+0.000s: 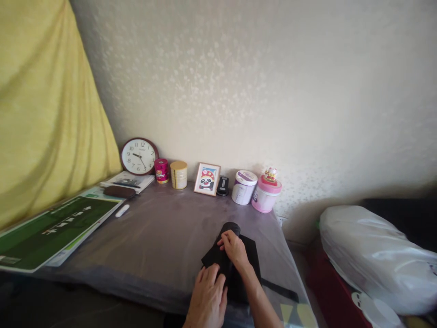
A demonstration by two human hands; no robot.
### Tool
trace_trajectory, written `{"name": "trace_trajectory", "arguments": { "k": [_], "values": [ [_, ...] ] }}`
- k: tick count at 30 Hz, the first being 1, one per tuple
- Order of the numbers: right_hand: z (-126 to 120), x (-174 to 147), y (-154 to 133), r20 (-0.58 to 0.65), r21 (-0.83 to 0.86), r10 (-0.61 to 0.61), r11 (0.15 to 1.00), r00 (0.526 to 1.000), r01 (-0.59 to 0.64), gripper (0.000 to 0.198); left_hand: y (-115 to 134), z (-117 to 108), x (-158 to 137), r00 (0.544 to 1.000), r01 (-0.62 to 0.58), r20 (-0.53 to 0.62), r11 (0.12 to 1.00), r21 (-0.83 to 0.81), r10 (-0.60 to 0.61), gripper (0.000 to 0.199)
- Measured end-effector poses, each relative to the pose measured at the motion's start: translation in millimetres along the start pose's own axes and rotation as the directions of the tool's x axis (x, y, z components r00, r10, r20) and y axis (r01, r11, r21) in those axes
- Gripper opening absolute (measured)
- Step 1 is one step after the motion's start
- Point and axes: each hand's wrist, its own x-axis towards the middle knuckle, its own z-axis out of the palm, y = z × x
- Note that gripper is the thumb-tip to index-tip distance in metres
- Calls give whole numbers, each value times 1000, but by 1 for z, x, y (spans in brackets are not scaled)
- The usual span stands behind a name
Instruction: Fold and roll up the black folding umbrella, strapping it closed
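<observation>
A black fabric item (251, 255) lies near the front right of the table, with a flat panel, a rolled or rounded upper end and a thin black strap (280, 290) trailing to the right. I cannot make out its kind. My right hand (235, 248) rests on its upper part, fingers curled in and pressed together at the cloth. Lower down and to the left, my left hand (209, 291) lies on its near edge with the fingers apart and slightly bent. Both forearms hide some of the item's near side.
Along the wall stand a clock (139, 156), a pink can (161, 171), a yellow-lidded tin (179, 175), a panda picture (206, 179), a black stapler-like object (223, 186) and two tubs (244, 187). Green boards (61, 232) lie left; a white bag (372, 250) sits right.
</observation>
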Motion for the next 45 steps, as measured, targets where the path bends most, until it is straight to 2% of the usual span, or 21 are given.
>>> {"name": "trace_trajectory", "arguments": {
  "k": [2, 4, 7, 9, 12, 16, 19, 23, 29, 34, 38, 42, 45],
  "values": [
    [0, 0, 0, -5, 2, -4, 1000, 1000, 4, 20, -1, -1, -1, 995, 91, 27, 996, -13, -91, 23],
    [1, -1, 0, -8, 6, -4, 1000, 1000, 4, 20, -2, 1, -1, 991, 127, 51, 992, -23, -126, 27],
    [3, -5, 1, -11, -17, -44, 999, 999, 44, 22, -5, 12, -2, 986, 134, 108, 991, -28, -130, 53],
    [4, -12, 3, -34, -81, -123, 989, 992, 120, 23, -6, 23, -3, 975, 147, 169, 989, -22, -141, 65],
    [5, -23, 7, -68, -202, -278, 944, 958, 259, 25, -7, 35, -4, 960, 166, 231, 986, -13, -158, 67],
    [2, -29, 15, -12, -274, -477, 847, 879, 456, 24, -9, 46, -7, 954, 199, 230, 980, -8, -192, 70],
    [-1, -20, 22, 31, -304, -515, 812, 857, 499, 27, -12, 55, -9, 961, 209, 190, 978, -19, -202, 73],
    [-3, 3, 31, 33, -339, -475, 822, 879, 457, 30, -15, 60, -11, 953, 238, 204, 970, -39, -226, 78],
    [0, 39, 45, 2, -363, -393, 857, 920, 367, 31, -13, 38, -4, 918, 275, 322, 956, -97, -232, 79],
    [-4, 56, 55, -130, -370, -315, 895, 940, 249, 35, -10, 29, 0, 903, 289, 358, 952, -102, -236, 77],
    [-24, 48, 72, -267, -374, -212, 922, 940, 101, 34, -6, 25, 1, 903, 296, 354, 951, -95, -245, 77],
    [-52, 17, 99, -430, -280, -77, 959, 899, -52, 35, 1, 16, 0, 893, 310, 355, 950, -40, -276, 74],
    [-64, -12, 111, -419, -129, 97, 978, 903, -165, 37, 3, 12, -3, 905, 293, 336, 954, -55, -259, 73]
  ]
}}
